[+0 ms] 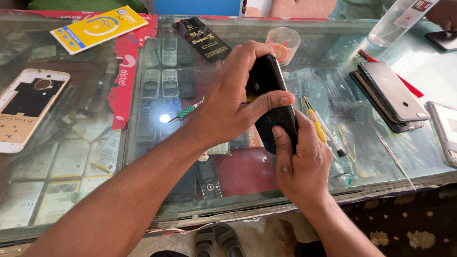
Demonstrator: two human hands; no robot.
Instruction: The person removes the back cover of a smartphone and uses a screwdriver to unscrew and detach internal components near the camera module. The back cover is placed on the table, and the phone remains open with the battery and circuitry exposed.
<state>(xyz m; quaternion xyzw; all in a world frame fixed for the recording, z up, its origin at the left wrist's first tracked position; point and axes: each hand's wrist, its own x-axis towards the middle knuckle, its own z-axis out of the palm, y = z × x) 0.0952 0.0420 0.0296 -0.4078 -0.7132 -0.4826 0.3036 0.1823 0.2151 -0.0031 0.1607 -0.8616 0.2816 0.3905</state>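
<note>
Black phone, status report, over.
Left hand and right hand both gripping black phone, held upright above glass counter. Nothing blocking.

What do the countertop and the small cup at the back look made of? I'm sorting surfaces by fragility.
Countertop: apparently clear glass, glossy; phones displayed underneath show through and a light glints off it. Cup: probably translucent plastic, slightly cloudy; coloured bands inside show through.

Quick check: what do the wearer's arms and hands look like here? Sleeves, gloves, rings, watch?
Both forearms are bare as far as the frame shows, no sleeves in view. Left hand and right hand wear no gloves; no rings, watch or bands visible on fingers or wrists. Nails short, unpainted.
</note>
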